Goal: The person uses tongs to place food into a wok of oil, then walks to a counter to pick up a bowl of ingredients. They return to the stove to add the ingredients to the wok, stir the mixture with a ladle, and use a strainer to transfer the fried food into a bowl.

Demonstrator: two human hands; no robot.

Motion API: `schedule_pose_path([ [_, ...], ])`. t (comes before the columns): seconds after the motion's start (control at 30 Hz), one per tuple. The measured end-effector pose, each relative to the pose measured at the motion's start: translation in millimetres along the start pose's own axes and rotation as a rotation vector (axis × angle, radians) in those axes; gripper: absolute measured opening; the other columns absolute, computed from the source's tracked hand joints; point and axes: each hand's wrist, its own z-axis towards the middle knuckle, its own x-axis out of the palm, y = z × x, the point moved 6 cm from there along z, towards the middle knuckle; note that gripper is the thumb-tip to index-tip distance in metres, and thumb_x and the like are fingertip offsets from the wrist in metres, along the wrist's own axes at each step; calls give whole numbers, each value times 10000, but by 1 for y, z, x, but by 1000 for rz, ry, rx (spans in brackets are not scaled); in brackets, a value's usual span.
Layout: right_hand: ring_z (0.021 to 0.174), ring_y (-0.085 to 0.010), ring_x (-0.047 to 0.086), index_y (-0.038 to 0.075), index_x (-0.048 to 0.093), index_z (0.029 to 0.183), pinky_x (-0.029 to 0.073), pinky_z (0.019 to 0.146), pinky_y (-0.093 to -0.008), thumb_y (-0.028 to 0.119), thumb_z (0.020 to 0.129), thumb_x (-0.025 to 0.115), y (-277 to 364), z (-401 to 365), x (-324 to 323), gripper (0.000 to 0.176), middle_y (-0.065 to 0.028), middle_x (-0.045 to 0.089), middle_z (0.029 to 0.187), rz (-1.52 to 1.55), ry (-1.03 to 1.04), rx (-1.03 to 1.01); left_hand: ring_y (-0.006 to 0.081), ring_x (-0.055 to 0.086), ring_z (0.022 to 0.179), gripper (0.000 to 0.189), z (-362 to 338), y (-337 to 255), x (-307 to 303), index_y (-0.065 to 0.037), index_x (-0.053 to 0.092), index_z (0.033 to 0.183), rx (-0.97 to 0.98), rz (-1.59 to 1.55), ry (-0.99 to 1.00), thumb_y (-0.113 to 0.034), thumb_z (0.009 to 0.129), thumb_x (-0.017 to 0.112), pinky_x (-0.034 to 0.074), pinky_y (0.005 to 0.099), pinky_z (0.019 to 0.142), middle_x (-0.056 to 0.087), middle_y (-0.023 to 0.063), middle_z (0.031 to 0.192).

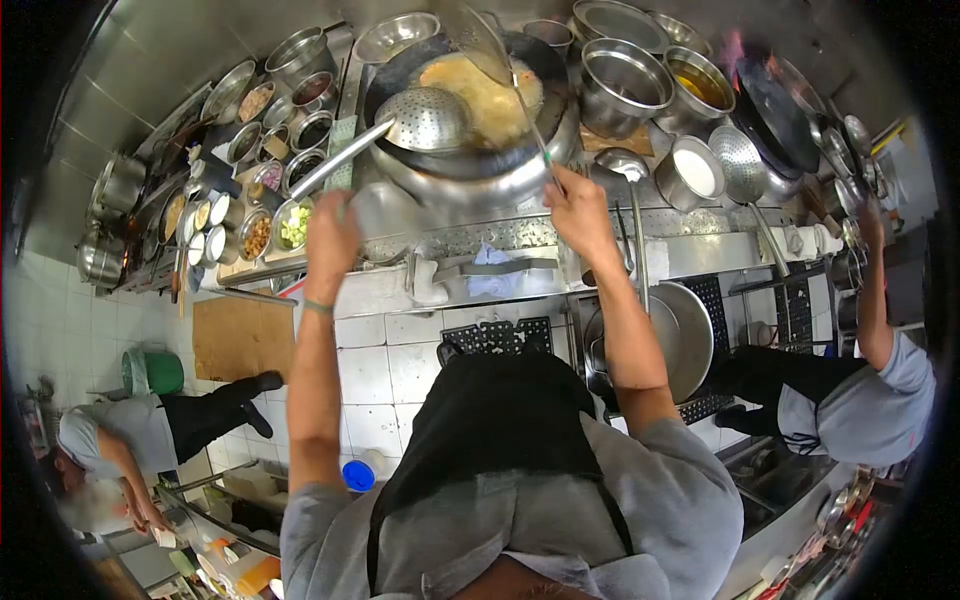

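A large wok (pixel 385 85) holds bubbling yellowish oil with food in it. My left hand (pixel 332 235) is closed, slightly blurred, at the lower end of the long handle of a perforated ladle (pixel 425 120), whose bowl is over the wok's left side. In my right hand (pixel 582 212) is the thin handle of a strainer (pixel 482 45), whose blurred head is tilted above the back of the wok. Below my left hand's side lies a bowl of chopped green vegetables (pixel 293 228). Another ladle (pixel 622 163) rests right of my right hand.
Metal pots (pixel 625 85), one with white liquid (pixel 697 172), stand at the right. Small ingredient bowls (pixel 256 235) crowd the left counter. A co-worker (pixel 860 390) is at the right by a dark wok (pixel 775 115); another person (pixel 120 435) bends at the lower left.
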Motion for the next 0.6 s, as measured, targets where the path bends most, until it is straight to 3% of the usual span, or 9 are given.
schedule_pose_path([
  [0.07, 703, -159, 645, 39, 626, 1235, 504, 660, -327, 51, 921, 578, 9, -11, -12, 317, -125, 667, 749, 50, 45, 42, 413, 603, 1043, 362, 23, 26, -6, -10, 613, 1164, 129, 183, -116, -69, 811, 670, 483, 483, 891, 637, 232, 1125],
  [0.13, 669, -115, 582, 18, 625, 1220, 489, 646, -307, 55, 931, 574, 10, -19, -18, 295, -73, 634, 714, 81, 91, 67, 407, 593, 1058, 418, 38, 56, 0, -18, 594, 1198, 64, 251, 30, -78, 796, 694, 486, 478, 896, 624, 224, 1164],
  [0.2, 694, -245, 653, -11, 642, 1113, 505, 655, -361, 43, 900, 584, 16, -26, -23, 227, -158, 649, 723, 81, 85, 65, 408, 581, 1079, 527, 47, 77, 10, -36, 576, 1250, -48, 301, 223, -177, 772, 746, 480, 459, 925, 610, 204, 1195],
  [0.23, 706, -310, 688, -26, 650, 1059, 512, 660, -389, 37, 885, 588, 18, -30, -25, 195, -200, 656, 728, 80, 81, 65, 406, 588, 1058, 537, 49, 78, 11, -42, 570, 1258, 17, 354, 230, -183, 772, 747, 485, 464, 910, 611, 199, 1177],
  [0.27, 672, -137, 599, -37, 610, 1204, 489, 654, -306, 51, 927, 576, 18, -33, -24, 293, -101, 638, 720, 12, 122, 65, 403, 594, 1036, 547, 51, 79, 12, -47, 564, 1267, 85, 404, 231, -190, 772, 747, 489, 470, 894, 612, 194, 1160],
  [0.37, 672, -146, 604, -53, 605, 1203, 492, 660, -306, 49, 923, 579, 18, -38, -21, 300, -119, 644, 729, -8, 115, 128, 399, 611, 972, 556, 64, 85, 20, -82, 553, 1283, 221, 465, 182, -204, 776, 746, 500, 486, 844, 612, 180, 1106],
  [0.47, 733, -345, 685, -30, 646, 1142, 513, 678, -403, 62, 865, 617, 12, -35, -12, 293, -233, 656, 767, -27, 41, 69, 408, 631, 946, 548, 70, 118, 35, -99, 536, 1302, 137, 444, 239, -204, 799, 726, 509, 498, 806, 620, 168, 1073],
  [0.57, 713, -296, 686, -27, 648, 1142, 511, 670, -386, 72, 863, 619, 15, -31, -8, 297, -230, 646, 749, -52, 45, 67, 407, 646, 939, 521, 67, 138, 39, -123, 526, 1312, 72, 384, 345, -202, 825, 694, 517, 508, 781, 643, 161, 1083],
  [0.6, 697, -240, 654, -37, 630, 1171, 501, 660, -354, 56, 881, 607, 14, -29, -5, 305, -181, 639, 738, -32, 88, 82, 404, 651, 936, 510, 67, 137, 35, -134, 525, 1313, 71, 363, 379, -203, 833, 683, 519, 511, 773, 652, 159, 1092],
])
